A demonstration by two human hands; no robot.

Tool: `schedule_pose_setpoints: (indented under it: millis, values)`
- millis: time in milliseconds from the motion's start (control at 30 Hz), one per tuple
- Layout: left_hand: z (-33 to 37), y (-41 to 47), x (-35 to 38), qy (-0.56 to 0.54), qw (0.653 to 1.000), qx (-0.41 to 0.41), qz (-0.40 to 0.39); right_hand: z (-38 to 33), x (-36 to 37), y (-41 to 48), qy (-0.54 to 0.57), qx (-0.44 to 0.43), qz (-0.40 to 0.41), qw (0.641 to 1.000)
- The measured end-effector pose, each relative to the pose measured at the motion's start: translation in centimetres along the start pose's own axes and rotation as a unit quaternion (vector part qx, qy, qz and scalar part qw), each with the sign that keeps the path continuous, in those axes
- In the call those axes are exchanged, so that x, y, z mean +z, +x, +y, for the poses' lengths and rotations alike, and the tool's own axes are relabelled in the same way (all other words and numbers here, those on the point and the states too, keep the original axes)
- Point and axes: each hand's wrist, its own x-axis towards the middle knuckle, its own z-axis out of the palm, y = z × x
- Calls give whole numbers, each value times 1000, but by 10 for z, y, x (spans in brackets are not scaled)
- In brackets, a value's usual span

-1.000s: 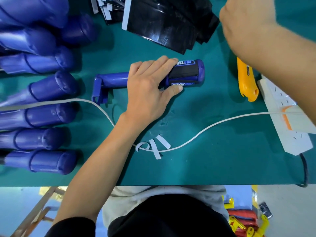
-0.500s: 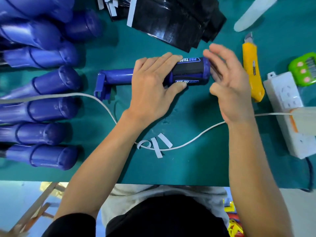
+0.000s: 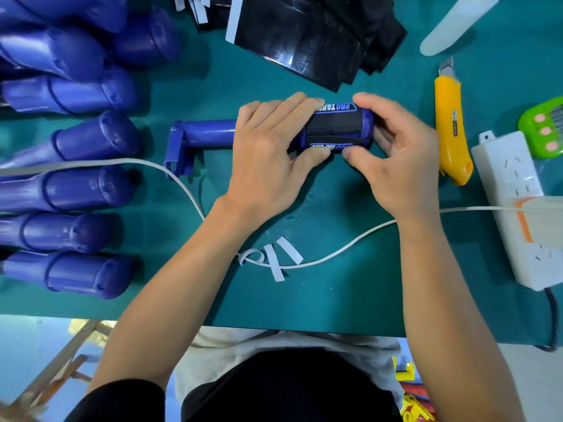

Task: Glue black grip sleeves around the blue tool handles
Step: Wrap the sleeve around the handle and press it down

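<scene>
Lying on its side mid-way across the green tabletop [image 3: 335,300], the blue tool handle [image 3: 207,134] is seen from the head view, with a black sleeve [image 3: 335,124] wrapped around its right end. The handle is clasped by the left grip [image 3: 268,153], fingers curled over the top and thumb pressed at the sleeve's near edge. The sleeved end is pinched by the right grip [image 3: 399,156]. Spare blue handles [image 3: 76,187] are laid in a row at the left, loose black sleeves [image 3: 304,41] are piled at the far side, and a yellow utility knife [image 3: 451,126] is set just right of the right grip.
</scene>
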Motion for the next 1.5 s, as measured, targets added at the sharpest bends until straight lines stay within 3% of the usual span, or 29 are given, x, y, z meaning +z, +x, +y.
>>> schedule_pose_setpoints:
  millis: [1500]
  values:
    - [14, 1, 4, -16, 998, -61, 26, 2, 8, 0, 37, -6, 57, 998]
